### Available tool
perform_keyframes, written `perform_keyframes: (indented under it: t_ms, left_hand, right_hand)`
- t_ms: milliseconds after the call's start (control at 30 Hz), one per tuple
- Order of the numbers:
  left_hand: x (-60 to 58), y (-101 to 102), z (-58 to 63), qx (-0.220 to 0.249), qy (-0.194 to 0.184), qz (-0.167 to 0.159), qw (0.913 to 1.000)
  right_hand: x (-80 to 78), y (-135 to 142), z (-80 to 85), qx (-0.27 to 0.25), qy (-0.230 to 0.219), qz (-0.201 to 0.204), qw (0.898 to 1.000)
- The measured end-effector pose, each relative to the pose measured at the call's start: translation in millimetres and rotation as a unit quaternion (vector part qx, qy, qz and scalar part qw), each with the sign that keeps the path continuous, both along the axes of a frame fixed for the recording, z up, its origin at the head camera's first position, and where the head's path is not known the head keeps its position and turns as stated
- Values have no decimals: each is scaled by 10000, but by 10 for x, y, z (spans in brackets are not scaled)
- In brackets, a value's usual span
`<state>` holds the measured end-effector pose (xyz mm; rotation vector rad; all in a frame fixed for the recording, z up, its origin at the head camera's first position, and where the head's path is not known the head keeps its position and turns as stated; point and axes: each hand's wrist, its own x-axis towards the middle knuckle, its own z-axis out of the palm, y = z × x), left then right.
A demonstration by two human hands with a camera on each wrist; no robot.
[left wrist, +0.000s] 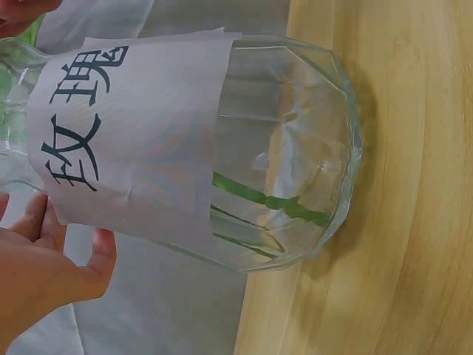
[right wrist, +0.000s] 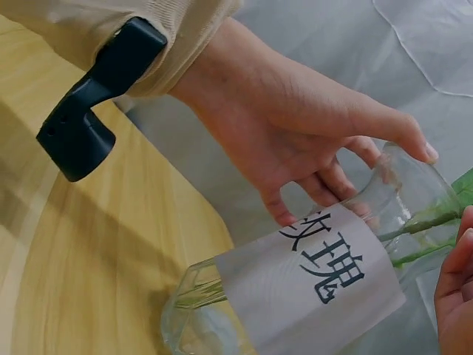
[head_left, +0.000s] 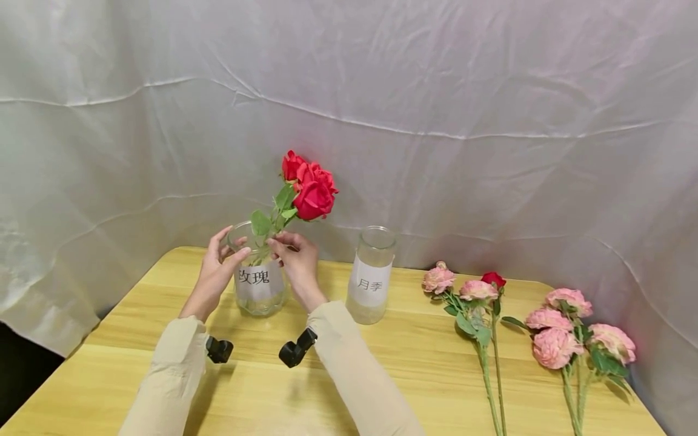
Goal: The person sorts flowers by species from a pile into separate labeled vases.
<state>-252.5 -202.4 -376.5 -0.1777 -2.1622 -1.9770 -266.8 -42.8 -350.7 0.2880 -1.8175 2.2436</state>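
Gripping a labelled glass vase [head_left: 262, 304] by its neck, our left hand [head_left: 217, 272] curls round it, thumb near the rim, while our right hand's [head_left: 300, 264] grip is pinched together on the stems [right wrist: 429, 220] of the red roses [head_left: 313, 198] at the mouth. We see their blooms leaning above the rim to the right and stem ends inside, near the base. A narrower vase [head_left: 368, 313] stands right of this on the wooden surface [head_left: 262, 393]; pink flowers [head_left: 555, 347] lie farther right.

the paper label [left wrist: 162, 133] hides part of the green stems [left wrist: 295, 208].
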Motion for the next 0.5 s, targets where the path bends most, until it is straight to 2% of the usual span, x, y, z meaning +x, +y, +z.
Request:
perform_keyframes:
  t_ms: [267,300,400,500]
  left_hand:
    - [-20,24,6,20,-13,-37,10000]
    - [-51,4,-33,3,30,-23,10000]
    - [-46,-3,-32,4,43,-11,10000]
    - [-27,-14,-27,1,24,1,10000]
  right_hand:
    - [29,118,-99,-50,55,139,9999]
    - [37,136,-103,-38,19,175,9998]
    - [164,207,10,21,-76,341,9994]
    - [212,265,41,107,-109,481,9987]
